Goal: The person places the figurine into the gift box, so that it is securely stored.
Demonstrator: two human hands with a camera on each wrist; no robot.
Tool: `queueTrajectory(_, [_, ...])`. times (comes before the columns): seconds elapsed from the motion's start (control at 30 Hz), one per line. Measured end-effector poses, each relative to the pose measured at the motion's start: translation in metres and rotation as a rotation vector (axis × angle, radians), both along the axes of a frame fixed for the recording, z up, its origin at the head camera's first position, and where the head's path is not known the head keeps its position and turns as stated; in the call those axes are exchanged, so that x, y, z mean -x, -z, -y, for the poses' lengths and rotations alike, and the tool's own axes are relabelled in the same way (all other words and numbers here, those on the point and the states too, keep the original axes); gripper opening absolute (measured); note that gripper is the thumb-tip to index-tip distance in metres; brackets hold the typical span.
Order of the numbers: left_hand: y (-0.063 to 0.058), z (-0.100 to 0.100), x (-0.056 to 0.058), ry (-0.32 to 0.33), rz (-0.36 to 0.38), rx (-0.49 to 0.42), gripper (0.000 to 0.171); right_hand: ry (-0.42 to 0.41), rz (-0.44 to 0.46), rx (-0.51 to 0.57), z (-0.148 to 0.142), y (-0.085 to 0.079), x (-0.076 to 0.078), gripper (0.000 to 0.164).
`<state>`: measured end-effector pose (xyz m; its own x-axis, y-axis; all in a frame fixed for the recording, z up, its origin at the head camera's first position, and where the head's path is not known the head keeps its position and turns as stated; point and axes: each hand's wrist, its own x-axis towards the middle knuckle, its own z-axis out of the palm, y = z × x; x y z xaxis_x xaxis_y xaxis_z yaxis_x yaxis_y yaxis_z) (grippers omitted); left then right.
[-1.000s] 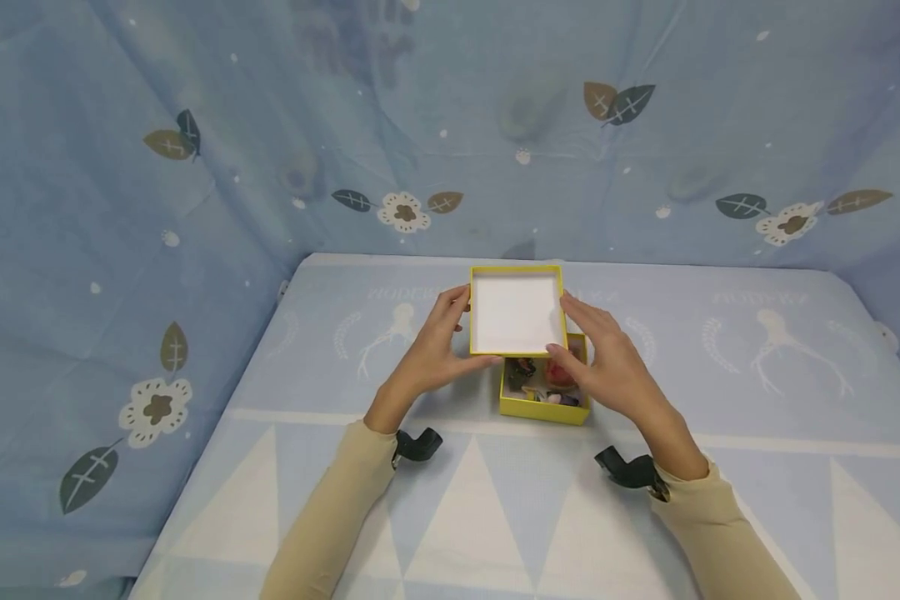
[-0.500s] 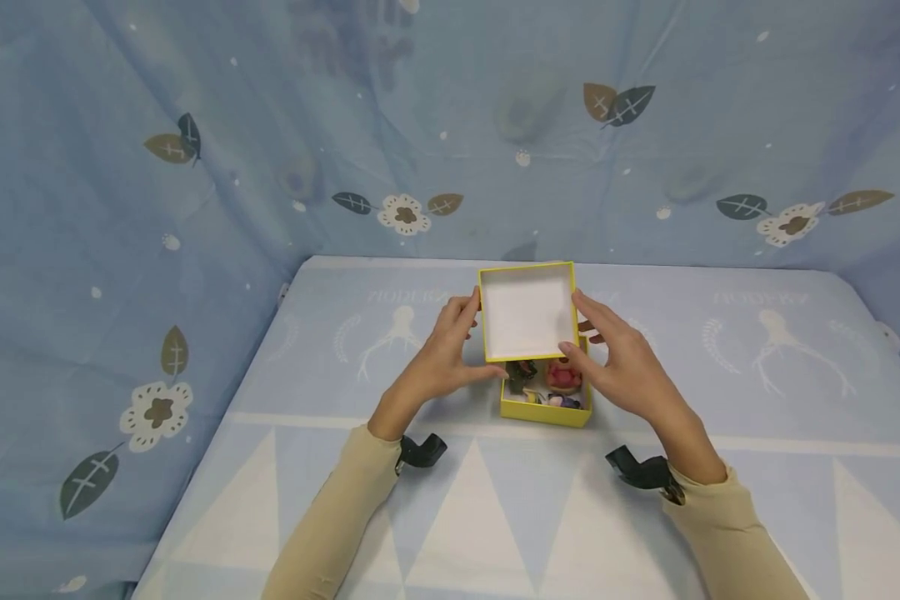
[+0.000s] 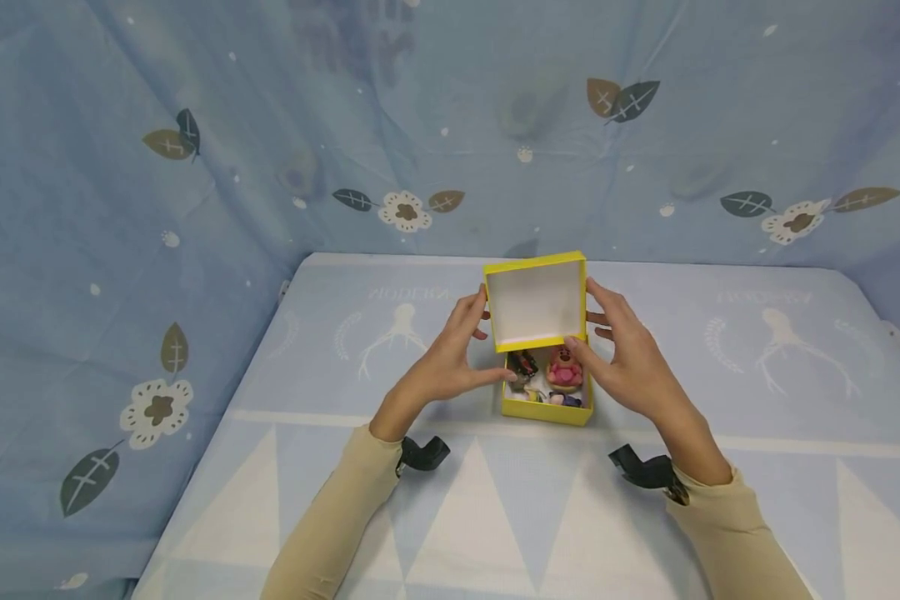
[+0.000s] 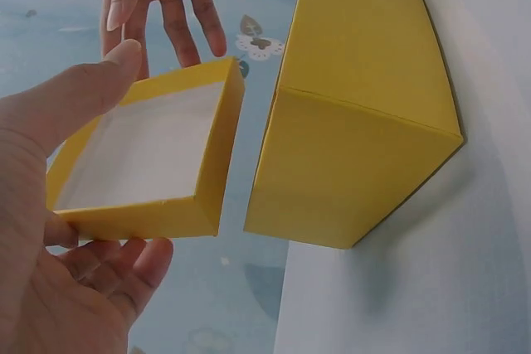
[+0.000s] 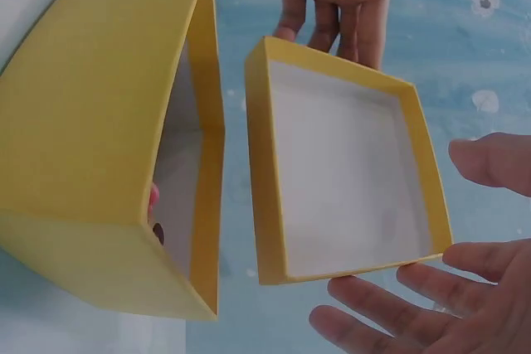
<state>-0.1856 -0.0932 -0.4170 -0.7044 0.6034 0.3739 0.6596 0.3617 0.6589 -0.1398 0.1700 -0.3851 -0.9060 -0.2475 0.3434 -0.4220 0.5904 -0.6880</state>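
A square yellow box lid [image 3: 537, 304] with a white inside is held up between both hands, its hollow side facing me. Fingers of my left hand [image 3: 450, 358] press against its left side; that thumb points away below it. On the other side, fingers of my right hand [image 3: 633, 358] touch the lid's edge, and in the right wrist view the thumb stands apart from it. Beneath and nearer to me sits the yellow box [image 3: 546, 411], uncovered at the top. Inside it are a pink bear-like figure [image 3: 565, 369], a dark figure [image 3: 522, 364] and smaller figures [image 3: 566, 400].
The table [image 3: 465, 517] has a pale blue and white cloth with triangles and antler prints. A blue patterned curtain [image 3: 450, 125] hangs behind and at the left. Each wrist carries a black camera mount [image 3: 423, 454].
Both hands have shifted right, carrying the lid with them. The lid has tipped, and its lower edge now uncovers more of the figures in the box, which has hardly moved.
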Motion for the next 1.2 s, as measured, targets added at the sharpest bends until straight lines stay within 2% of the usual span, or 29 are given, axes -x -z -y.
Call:
queueTrajectory(0.23, [-0.0025,-0.002,-0.0011,0.018,0.038,-0.045,0.121,-0.003,-0.03,0.026,-0.0017,-0.0008,-0.0005,0.087])
queueTrajectory(0.4, [-0.0045,-0.0041,-0.0027,0.014,0.054,-0.042,0.12,0.003,-0.037,0.056,-0.0022,-0.001,-0.0008,0.087])
queueTrajectory(0.57, [-0.0056,-0.0049,-0.0039,0.007,0.047,-0.026,0.118,0.002,0.011,0.096,-0.0035,-0.0014,-0.0011,0.074])
queueTrajectory(0.7, [-0.0059,-0.0043,-0.0039,0.012,0.014,-0.015,0.115,0.013,0.078,0.134,-0.0056,-0.0021,-0.0015,0.064])
queueTrajectory(0.9, [-0.0063,-0.0037,-0.0035,0.025,-0.01,-0.026,0.109,0.054,0.16,0.198,-0.0067,-0.0021,-0.0015,0.061])
queueTrajectory(1.2, [-0.0065,-0.0027,-0.0029,0.066,0.026,-0.132,0.104,0.061,0.167,0.252,-0.0074,-0.0024,-0.0003,0.053])
